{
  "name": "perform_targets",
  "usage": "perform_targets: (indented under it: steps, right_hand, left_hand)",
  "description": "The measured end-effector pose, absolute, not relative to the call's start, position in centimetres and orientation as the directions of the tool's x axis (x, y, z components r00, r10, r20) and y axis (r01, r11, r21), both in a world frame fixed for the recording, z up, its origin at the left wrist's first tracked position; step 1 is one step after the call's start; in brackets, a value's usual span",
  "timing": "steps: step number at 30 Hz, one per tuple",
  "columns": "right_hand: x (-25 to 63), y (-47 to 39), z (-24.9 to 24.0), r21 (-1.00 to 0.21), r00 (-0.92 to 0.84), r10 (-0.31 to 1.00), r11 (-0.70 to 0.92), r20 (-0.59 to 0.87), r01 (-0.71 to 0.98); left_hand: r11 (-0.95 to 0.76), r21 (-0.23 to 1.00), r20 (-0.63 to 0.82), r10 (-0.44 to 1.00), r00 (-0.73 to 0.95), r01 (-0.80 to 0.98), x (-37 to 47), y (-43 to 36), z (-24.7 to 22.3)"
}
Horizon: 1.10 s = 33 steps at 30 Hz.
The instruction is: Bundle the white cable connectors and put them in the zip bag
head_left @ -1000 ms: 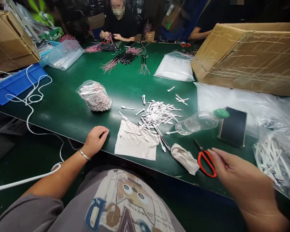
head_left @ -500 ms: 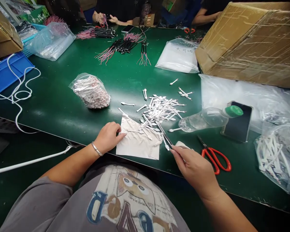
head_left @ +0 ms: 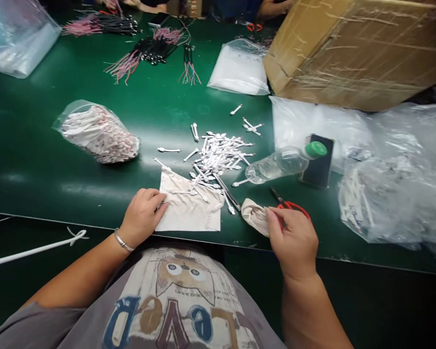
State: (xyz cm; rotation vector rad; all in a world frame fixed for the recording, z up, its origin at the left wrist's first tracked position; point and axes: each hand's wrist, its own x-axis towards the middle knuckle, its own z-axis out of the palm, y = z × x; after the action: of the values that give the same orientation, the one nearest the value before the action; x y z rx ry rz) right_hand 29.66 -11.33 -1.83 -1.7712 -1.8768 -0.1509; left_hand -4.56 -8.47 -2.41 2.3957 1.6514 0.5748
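- My left hand (head_left: 143, 213) rested at the left edge of the flat cloth (head_left: 189, 218), its thumb and fingertips close together; I could not tell whether they pinched something thin there.
- My right hand (head_left: 294, 237) was narrow, thumb and forefinger closed on one end of the crumpled cloth (head_left: 253, 213), near the scissors (head_left: 286, 203).
- The loose white pieces (head_left: 221, 152) lay in a heap just beyond the flat cloth, with a few upon it and some scattered around.
- As I judged, much was left: this heap was unsorted, and the tweezers (head_left: 228, 194) lay at its near side, in neither hand.
- What was done, I could judge only little; the clear bag (head_left: 101, 133) at left was filled with similar pieces.
- The white packet (head_left: 238, 70) carried handwriting, too blurred for reading.
- My shirt (head_left: 172, 320) showed big letters, upside down to me; I saw no clear brand.
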Motion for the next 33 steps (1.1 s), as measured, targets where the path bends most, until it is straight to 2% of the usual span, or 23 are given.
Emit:
perform_targets:
  steps: [4, 9, 14, 18, 20, 23, 25, 28, 30, 31, 33]
  right_hand:
    - [29.4, -12.1, -2.2, -0.298, -0.047, 0.916, 0.177, 0.398, 0.938]
    - [27.7, -11.6, -2.5, -0.28, -0.026, 0.887, 0.173, 0.462, 0.944]
    - [27.5, -10.4, -3.4, -0.273, -0.05, 0.93, 0.158, 0.365, 0.949]
    - [28.3, -10.4, -4.7, -0.435, -0.007, 0.925, 0.186, 0.381, 0.881]
    - [28.6, -10.6, -5.2, -0.575, 0.124, 0.923, 0.119, 0.365, 0.809]
    - [29.3, -10.3, -5.2, -0.849, 0.469, 0.825, 0.024, 0.315, 0.528]
    - [30.0, -9.6, -4.3, -0.954, 0.626, 0.734, 0.098, 0.262, 0.283]
    - [31.2, -8.0, -1.7, -0.981, 0.683, 0.706, 0.162, 0.188, 0.102]
    - [31.8, -6.7, 0.5, -0.979, 0.679, 0.708, 0.183, 0.193, 0.087]
    - [31.9, -6.0, 1.6, -0.969, 0.673, 0.698, 0.204, 0.243, 0.138]
    - [32.1, -4.6, 3.5, -0.892, 0.619, 0.645, 0.273, 0.448, 0.36]
  left_hand:
    - [-0.37, 0.38, 0.194, 0.928, 0.318, 0.848, -4.4, -7.7, -2.6]
    - [-0.334, 0.422, 0.16, 0.942, 0.293, 0.843, -4.4, -7.5, -2.1]
    - [-0.273, 0.477, 0.097, 0.961, 0.259, 0.835, -4.7, -7.8, -1.7]
    - [-0.237, 0.534, 0.057, 0.968, 0.246, 0.811, -5.2, -8.0, -1.4]
    - [-0.227, 0.553, 0.041, 0.969, 0.245, 0.802, -5.4, -7.9, -1.4]
    - [-0.237, 0.538, 0.045, 0.966, 0.253, 0.809, -5.6, -7.8, -1.7]
    - [-0.262, 0.511, 0.072, 0.962, 0.263, 0.819, -5.5, -7.8, -1.9]
    - [-0.293, 0.481, 0.113, 0.955, 0.273, 0.826, -5.4, -7.9, -2.3]
    - [-0.298, 0.475, 0.134, 0.955, 0.266, 0.828, -5.4, -8.0, -2.6]
    - [-0.3, 0.474, 0.146, 0.954, 0.262, 0.828, -5.3, -8.0, -2.7]
    - [-0.312, 0.475, 0.176, 0.95, 0.259, 0.823, -5.3, -8.0, -3.0]
